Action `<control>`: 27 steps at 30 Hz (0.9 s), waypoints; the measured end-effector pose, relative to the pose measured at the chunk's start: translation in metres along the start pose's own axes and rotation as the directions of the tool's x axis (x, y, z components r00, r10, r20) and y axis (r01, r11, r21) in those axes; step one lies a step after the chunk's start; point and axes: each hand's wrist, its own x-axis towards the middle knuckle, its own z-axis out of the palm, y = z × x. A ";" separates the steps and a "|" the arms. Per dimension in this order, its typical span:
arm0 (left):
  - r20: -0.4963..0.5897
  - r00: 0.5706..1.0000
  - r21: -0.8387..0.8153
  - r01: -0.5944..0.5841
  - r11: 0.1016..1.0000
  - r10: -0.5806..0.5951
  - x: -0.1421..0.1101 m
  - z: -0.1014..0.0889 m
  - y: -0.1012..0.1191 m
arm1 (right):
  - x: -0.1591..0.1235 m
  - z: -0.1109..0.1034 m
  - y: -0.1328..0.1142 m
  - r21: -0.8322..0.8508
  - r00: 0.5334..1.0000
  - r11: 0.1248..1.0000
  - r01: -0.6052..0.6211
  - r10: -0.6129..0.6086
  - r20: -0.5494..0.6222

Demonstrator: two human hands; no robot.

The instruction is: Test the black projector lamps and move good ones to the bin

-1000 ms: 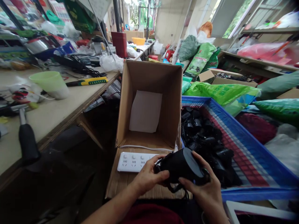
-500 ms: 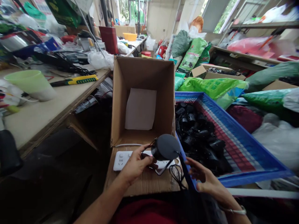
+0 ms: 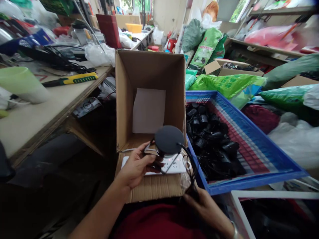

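My left hand (image 3: pixel 136 167) is closed on a black device with a flat round disc (image 3: pixel 169 139), held above a white power strip (image 3: pixel 174 165). A black cable (image 3: pixel 192 166) runs from the disc down to my right hand (image 3: pixel 205 205), whose fingers are wrapped round the cable bundle. Part of that bundle is hidden by the hand. Behind the device stands an open cardboard box (image 3: pixel 151 68) with a sheet of white paper (image 3: pixel 149 111) inside. The power strip lies on a cardboard surface (image 3: pixel 154 189) in front of the box.
At the right, a blue crate (image 3: pixel 259 136) holds many similar black devices (image 3: pixel 211 132). A white-framed tray (image 3: pixel 269 195) sits below it. On the left, a table (image 3: pixel 72 99) carries a yellow-and-black cutter (image 3: pixel 74 79) and a pale green cup (image 3: pixel 23 84). Green bags (image 3: pixel 229 83) lie beyond the crate.
The device has risen slightly and moved left in my left hand. My right hand, spread beside the crate before, has come down and closed round the cable.
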 end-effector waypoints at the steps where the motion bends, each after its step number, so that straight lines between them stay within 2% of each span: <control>1: -0.016 0.999 -0.013 -0.041 0.999 0.041 0.000 -0.003 0.006 | 0.003 -0.008 -0.005 0.004 1.000 1.000 -0.014 0.014 0.003; 3: -0.048 0.992 -0.024 -0.118 0.993 0.116 0.000 -0.008 0.017 | 0.016 -0.018 -0.010 -0.001 0.999 1.000 -0.013 0.012 -0.038; 6: -0.069 0.983 -0.011 -0.169 0.986 0.168 0.002 -0.013 0.024 | 0.048 -0.020 -0.005 -0.010 0.989 0.999 0.049 -0.050 -0.140; 9: -0.074 0.983 -0.010 -0.168 0.986 0.166 0.003 -0.016 0.022 | 0.080 -0.015 0.009 -0.030 0.984 0.996 0.087 -0.090 -0.152; 12: -0.086 0.984 -0.021 -0.160 0.987 0.158 0.002 -0.022 0.017 | 0.097 -0.015 0.018 -0.082 0.981 0.989 0.126 -0.137 -0.135; 19: -0.115 0.978 -0.050 -0.179 0.983 0.173 0.008 -0.038 0.011 | 0.097 -0.025 0.008 -0.210 0.969 0.947 0.242 -0.247 -0.001; 23: -0.110 0.977 -0.050 -0.189 0.981 0.182 0.011 -0.043 0.006 | 0.095 -0.024 0.001 -0.217 0.955 0.930 0.297 -0.293 0.053; 27: -0.117 0.978 -0.048 -0.181 0.982 0.175 0.014 -0.047 0.003 | 0.098 -0.026 0.007 -0.182 0.956 0.939 0.294 -0.288 0.055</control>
